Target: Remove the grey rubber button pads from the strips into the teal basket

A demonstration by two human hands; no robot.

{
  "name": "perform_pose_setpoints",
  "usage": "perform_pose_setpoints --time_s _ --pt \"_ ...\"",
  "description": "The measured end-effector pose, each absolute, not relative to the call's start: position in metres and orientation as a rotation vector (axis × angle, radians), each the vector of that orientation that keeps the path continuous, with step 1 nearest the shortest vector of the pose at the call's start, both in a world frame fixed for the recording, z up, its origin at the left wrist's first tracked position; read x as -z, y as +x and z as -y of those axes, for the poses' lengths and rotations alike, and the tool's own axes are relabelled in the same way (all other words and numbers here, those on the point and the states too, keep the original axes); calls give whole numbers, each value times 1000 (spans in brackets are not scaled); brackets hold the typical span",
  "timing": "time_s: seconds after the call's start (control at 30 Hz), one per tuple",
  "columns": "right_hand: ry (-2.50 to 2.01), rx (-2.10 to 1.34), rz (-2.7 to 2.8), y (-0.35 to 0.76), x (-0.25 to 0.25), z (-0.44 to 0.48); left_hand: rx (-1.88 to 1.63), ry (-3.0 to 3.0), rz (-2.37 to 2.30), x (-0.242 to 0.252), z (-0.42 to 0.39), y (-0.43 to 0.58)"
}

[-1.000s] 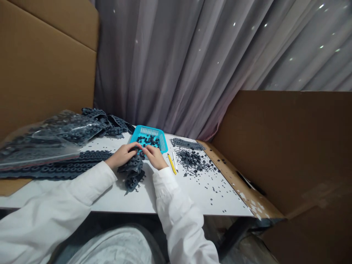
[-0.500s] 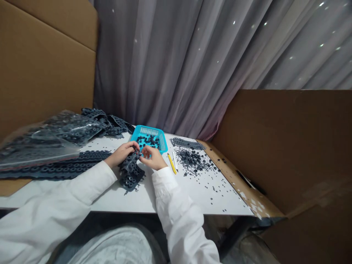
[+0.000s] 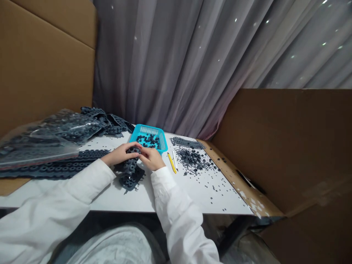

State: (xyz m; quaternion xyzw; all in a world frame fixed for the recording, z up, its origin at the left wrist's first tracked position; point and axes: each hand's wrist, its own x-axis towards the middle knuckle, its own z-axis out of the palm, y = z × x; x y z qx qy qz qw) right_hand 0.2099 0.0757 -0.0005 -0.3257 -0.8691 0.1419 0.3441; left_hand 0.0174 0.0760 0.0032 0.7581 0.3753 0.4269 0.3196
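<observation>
A dark grey rubber strip with rows of ring-shaped holes (image 3: 131, 169) is bent upright above the white table, its lower end resting on the surface. My left hand (image 3: 121, 154) is closed round its upper part from the left. At the strip's top right edge, my right hand (image 3: 151, 157) has its thumb and fingers pinched together; what lies between them is too small to make out. Just behind both hands stands a blue basket (image 3: 164, 143) holding small black pieces (image 3: 150, 140).
Right of my hands lie a yellow tool (image 3: 172, 163), a white tool (image 3: 175, 160), a pile of black bits (image 3: 192, 159) and a flat perforated strip (image 3: 187, 143). A plastic bag of strips (image 3: 60, 132) and long strips (image 3: 68, 163) are at left. Cardboard (image 3: 288, 146) borders the right.
My left hand has shifted slightly, its thumb now lying across the strip's front. The strip's top has turned and bent over, and my right fingers have drawn closer to my left.
</observation>
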Motion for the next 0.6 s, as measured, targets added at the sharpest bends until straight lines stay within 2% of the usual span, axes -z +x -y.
perform_pose_setpoints --time_s 0.6 --pt "-837 -418 2249 215 1 -78 -1036 2063 -1004 -4 -74 19"
